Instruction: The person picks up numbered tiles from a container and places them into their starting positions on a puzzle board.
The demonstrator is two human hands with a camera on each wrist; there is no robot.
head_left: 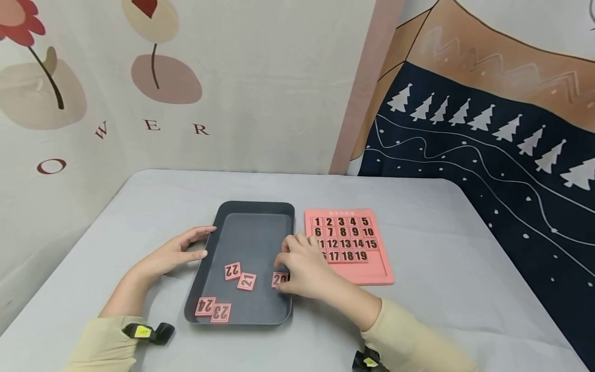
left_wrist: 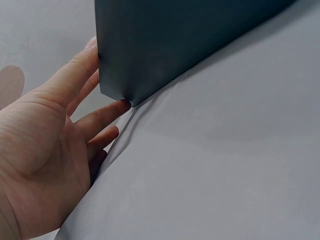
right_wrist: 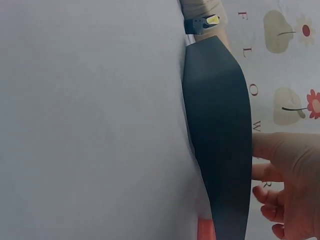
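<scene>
My left hand (head_left: 169, 253) touches the left side of a dark grey tray (head_left: 251, 240) with spread, fairly straight fingers. In the left wrist view, fingertips of that hand (left_wrist: 45, 145) meet the tray's outer wall (left_wrist: 140, 45). Over the tray's right rim reaches my right hand (head_left: 304, 266), its thumb and bent forefinger round a pink number tile marked 20 (head_left: 279, 279). The thumb covers part of the tile's lower edge. The tray's wall (right_wrist: 220, 120) hides those fingertips in the right wrist view. Tiles 22 (head_left: 232, 271), 21 (head_left: 247, 281), 24 (head_left: 205, 306) and 23 (head_left: 220, 312) also lie inside.
A pink puzzle board (head_left: 367, 271) lies right of the tray, its rows showing numbers up to 19; my right hand partly covers its left edge. Both stand on a table with a pale cloth (head_left: 446, 258). Printed fabric (head_left: 269, 103) hangs behind the table.
</scene>
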